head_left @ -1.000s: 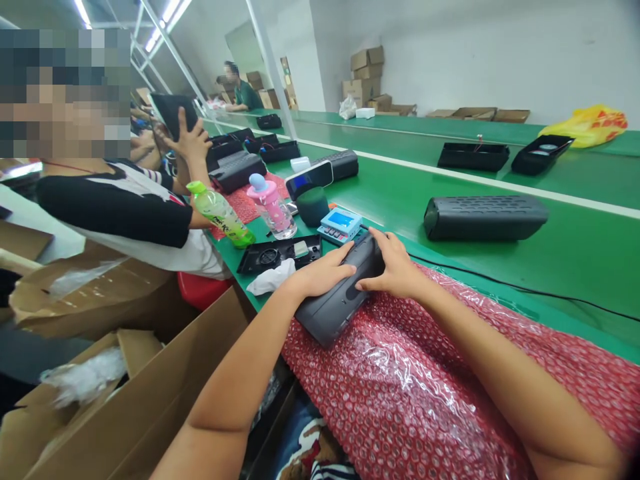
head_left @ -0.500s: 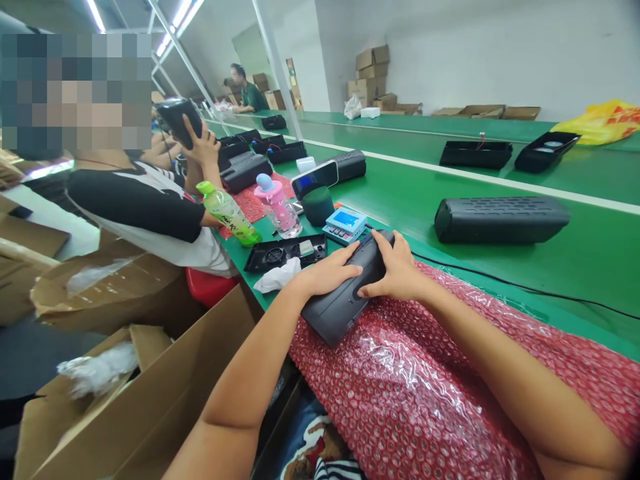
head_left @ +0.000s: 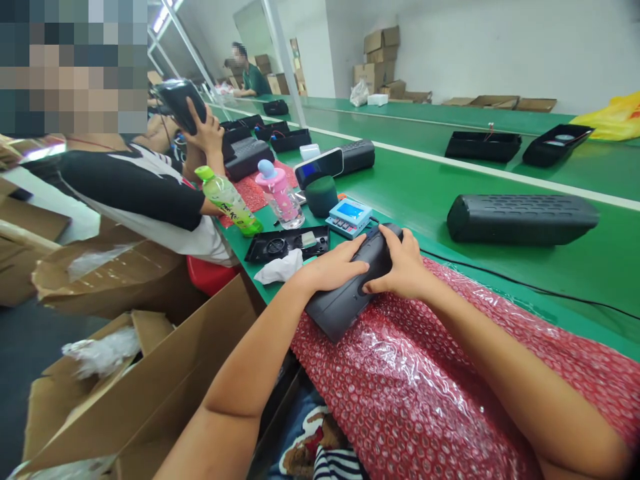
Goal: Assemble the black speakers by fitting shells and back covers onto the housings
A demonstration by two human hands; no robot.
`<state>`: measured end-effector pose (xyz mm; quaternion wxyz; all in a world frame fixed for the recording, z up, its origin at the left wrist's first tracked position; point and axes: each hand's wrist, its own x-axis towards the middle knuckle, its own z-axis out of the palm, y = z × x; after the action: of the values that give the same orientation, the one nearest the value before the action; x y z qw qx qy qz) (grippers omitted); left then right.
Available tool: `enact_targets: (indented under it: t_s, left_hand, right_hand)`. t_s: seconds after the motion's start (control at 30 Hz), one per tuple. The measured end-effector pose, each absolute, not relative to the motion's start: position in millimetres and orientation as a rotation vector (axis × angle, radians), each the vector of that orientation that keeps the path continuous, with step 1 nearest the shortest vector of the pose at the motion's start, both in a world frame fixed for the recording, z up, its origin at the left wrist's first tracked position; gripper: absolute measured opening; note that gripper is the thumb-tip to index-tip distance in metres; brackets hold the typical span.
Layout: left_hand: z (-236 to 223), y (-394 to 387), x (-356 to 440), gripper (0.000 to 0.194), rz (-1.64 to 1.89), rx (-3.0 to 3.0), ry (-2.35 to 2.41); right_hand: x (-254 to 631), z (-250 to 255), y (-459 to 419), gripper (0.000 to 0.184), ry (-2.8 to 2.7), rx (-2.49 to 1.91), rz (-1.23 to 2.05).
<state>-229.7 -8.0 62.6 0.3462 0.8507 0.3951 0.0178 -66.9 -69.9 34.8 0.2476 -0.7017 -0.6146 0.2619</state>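
A black speaker housing (head_left: 340,308) lies on red bubble wrap (head_left: 425,373) in front of me, under both hands. Across its near left side my left hand (head_left: 336,268) is pressed, thumb along the top. My right hand (head_left: 400,263) grips the far right end, its thumb and fingers around the edge. Just beyond the far end stands a small light-blue device (head_left: 349,217) with a lit screen. Left of the housing are a black panel with a round speaker grille (head_left: 275,247) and a crumpled white tissue (head_left: 280,268).
Another black speaker (head_left: 523,220) lies on the green bench to the right. A black cable (head_left: 500,283) crosses the bench. A green bottle (head_left: 229,203) and a pink-lidded cup (head_left: 283,197) stand at left, near a co-worker's hand (head_left: 206,130). Open cartons (head_left: 165,380) stand below left.
The view has shifted slightly. Both hands keep nearly the same place on the speaker housing.
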Motion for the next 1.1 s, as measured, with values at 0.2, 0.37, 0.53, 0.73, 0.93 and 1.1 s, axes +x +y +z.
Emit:
enact_targets:
  t_s: [0.2, 0.37, 0.53, 0.73, 0.93, 1.1]
  left_hand:
    - [62, -7, -229, 0.08, 0.042, 2.206, 1.047]
    - [62, -8, -229, 0.078, 0.037, 2.206, 1.067]
    - [62, -7, -229, 0.08, 0.027, 2.204, 1.062]
    - [65, -9, -229, 0.079, 0.019, 2.218, 1.034]
    - [65, -10, -230, 0.078, 0.031, 2.249, 1.0]
    - [61, -14, -234, 0.073, 0.143, 2.246, 1.03]
  right_hand:
    - [-67, 34, -70, 0.125, -1.673, -1.898, 0.686]
    - [-67, 32, -70, 0.125, -1.676, -1.896, 0.679]
    - [-68, 35, -71, 0.126, -1.668, -1.924, 0.696]
    - [-69, 37, -71, 0.125, -1.691, -1.96, 0.693]
    - [-64, 29, -69, 0.124, -1.737, -1.941, 0.588]
    - [-58, 25, -68, 0.121, -1.805, -1.917, 0.523]
